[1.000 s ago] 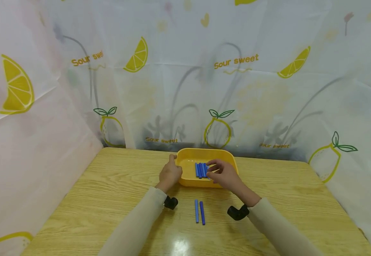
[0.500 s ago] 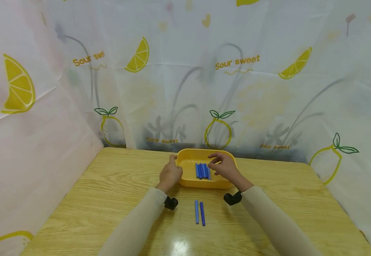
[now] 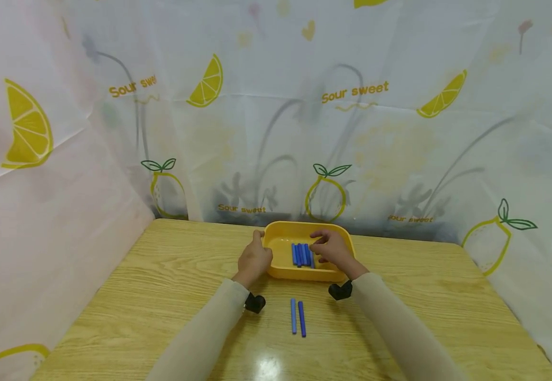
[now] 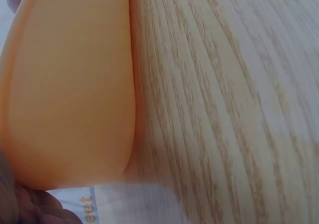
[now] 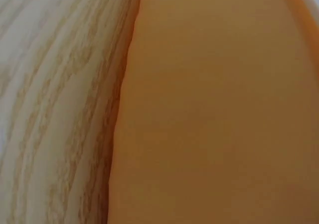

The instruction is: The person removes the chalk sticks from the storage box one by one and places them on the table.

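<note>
1. Head view: yellow plastic tray [image 3: 290,272], oblong with rounded corners, on a wood-grain table [image 3: 185,275] near its far edge.
2. Head view: row of blue sticks [image 3: 300,255], light and dark, side by side on the tray floor, ends toward the far and near walls.
3. Head view: light blue stick [image 3: 293,316] and dark blue stick [image 3: 301,318], lying on the table before the tray, near each other but apart, roughly parallel.
4. Head view: left hand [image 3: 254,259], gripping the tray's left end.
5. Head view: right hand [image 3: 334,248], over the tray's right part, fingers bent, thumb and forefinger apart beside the rightmost stick; whether it pinches that stick cannot be told.
6. Head view: beige sleeves [image 3: 204,328], with a black wrist camera [image 3: 255,303] at the left wrist; white backdrop [image 3: 237,148] behind, lemon print, lettered "Sour sweet".
7. Left wrist view: tray's outer wall, left-hand fingers curled against its end at lower left.
8. Right wrist view: tray's outer wall, table grain alongside.
</note>
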A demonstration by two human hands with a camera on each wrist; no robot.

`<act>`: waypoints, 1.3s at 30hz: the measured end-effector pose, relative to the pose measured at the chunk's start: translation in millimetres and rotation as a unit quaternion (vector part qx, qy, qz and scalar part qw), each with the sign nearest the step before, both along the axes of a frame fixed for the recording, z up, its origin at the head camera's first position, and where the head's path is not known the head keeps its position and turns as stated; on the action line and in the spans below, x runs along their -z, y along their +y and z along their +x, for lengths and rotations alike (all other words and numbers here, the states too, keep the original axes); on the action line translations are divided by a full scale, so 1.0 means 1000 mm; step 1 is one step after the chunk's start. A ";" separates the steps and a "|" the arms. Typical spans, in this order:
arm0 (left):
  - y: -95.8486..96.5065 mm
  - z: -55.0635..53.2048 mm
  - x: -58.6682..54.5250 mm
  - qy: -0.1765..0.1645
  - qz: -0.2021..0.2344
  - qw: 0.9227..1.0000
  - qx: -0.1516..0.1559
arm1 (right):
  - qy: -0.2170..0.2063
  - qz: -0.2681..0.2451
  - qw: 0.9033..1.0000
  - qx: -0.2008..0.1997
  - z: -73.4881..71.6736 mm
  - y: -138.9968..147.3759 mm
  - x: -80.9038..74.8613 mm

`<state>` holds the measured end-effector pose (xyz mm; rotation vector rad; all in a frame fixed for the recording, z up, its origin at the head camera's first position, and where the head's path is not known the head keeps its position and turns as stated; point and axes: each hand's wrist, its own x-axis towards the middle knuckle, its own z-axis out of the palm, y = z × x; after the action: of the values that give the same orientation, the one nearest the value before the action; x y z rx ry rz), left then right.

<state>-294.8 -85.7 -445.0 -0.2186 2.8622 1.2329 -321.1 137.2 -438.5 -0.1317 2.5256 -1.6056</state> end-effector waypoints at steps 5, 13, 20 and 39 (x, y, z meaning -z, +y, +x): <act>0.002 0.000 0.002 -0.003 -0.005 1.000 0.002 | -0.040 0.000 0.999 0.022 -0.004 0.001 0.005; 0.005 0.000 0.000 -0.001 -0.005 1.000 -0.001 | -0.073 0.028 0.996 0.043 -0.006 0.003 0.007; 0.004 0.002 -0.005 0.011 -0.003 1.000 -0.003 | -0.075 0.039 0.996 0.026 -0.006 0.002 0.007; 0.001 0.002 -0.001 0.004 -0.003 1.000 -0.004 | -0.071 0.065 0.995 -0.017 -0.005 0.000 0.010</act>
<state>-292.5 -84.3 -444.4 -0.2255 2.8741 1.2303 -325.8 137.2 -448.2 -0.0433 2.4938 -1.3818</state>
